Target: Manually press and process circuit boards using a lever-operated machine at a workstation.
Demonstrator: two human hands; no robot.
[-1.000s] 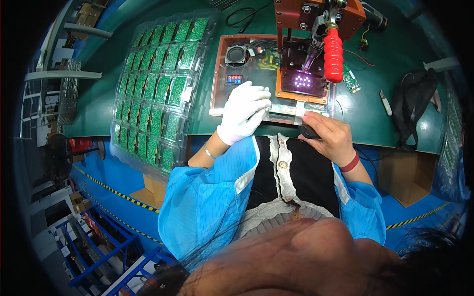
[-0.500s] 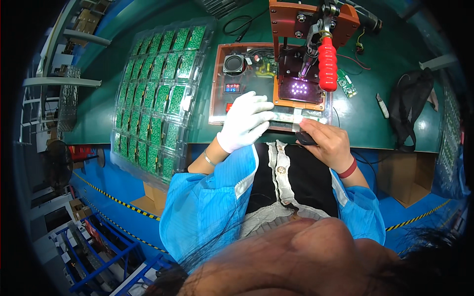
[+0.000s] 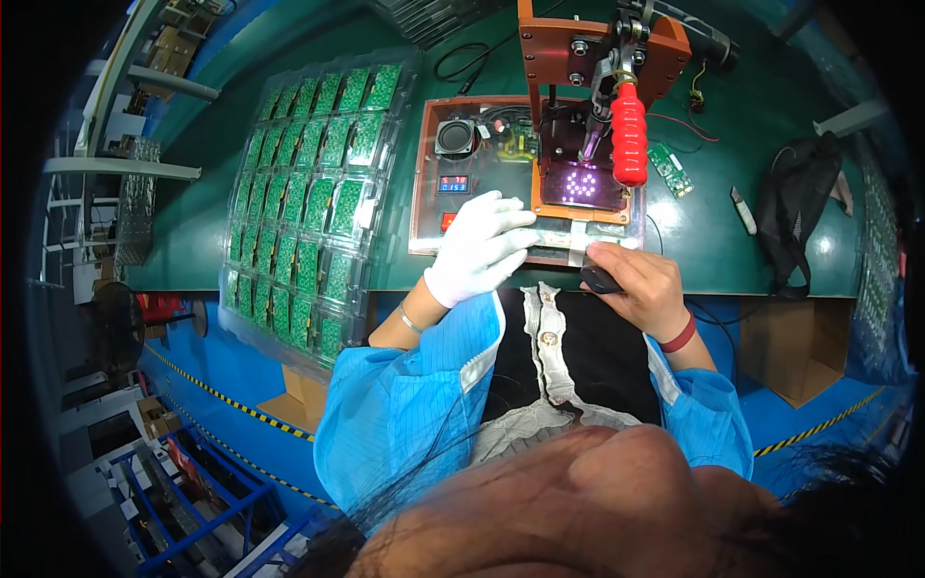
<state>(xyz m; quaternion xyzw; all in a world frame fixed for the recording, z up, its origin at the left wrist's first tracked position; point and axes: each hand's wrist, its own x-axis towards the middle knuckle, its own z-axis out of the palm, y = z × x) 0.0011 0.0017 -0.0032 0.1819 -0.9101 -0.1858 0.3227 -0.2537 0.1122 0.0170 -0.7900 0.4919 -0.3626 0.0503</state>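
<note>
My left hand (image 3: 482, 249), in a white glove, lies with its fingers stretched out over the front left of a test fixture (image 3: 421, 207). Its fingertips touch a pale strip (image 3: 554, 239) along the fixture's front. My bare right hand (image 3: 641, 284) is at the strip's right part, its fingers closed on a small black rounded object (image 3: 601, 280). A whitish tab (image 3: 578, 243) hangs beside those fingertips. Above, purple-white lights glow in a ring on the fixture's dark panel (image 3: 583, 185). A toggle clamp with a red ribbed handle (image 3: 629, 135) stands over it.
At the left lies a clear tray (image 3: 371, 217) with rows of green circuit boards. Right of the fixture are a loose circuit board (image 3: 671, 170), a utility knife (image 3: 743, 211) and a black bag (image 3: 798, 207). A small lit readout (image 3: 454, 184) and a round speaker (image 3: 456, 138) sit in the fixture.
The view has shifted slightly. The lit pattern on the dark panel and the readout's display differ. Both hands keep nearly the same place on the fixture.
</note>
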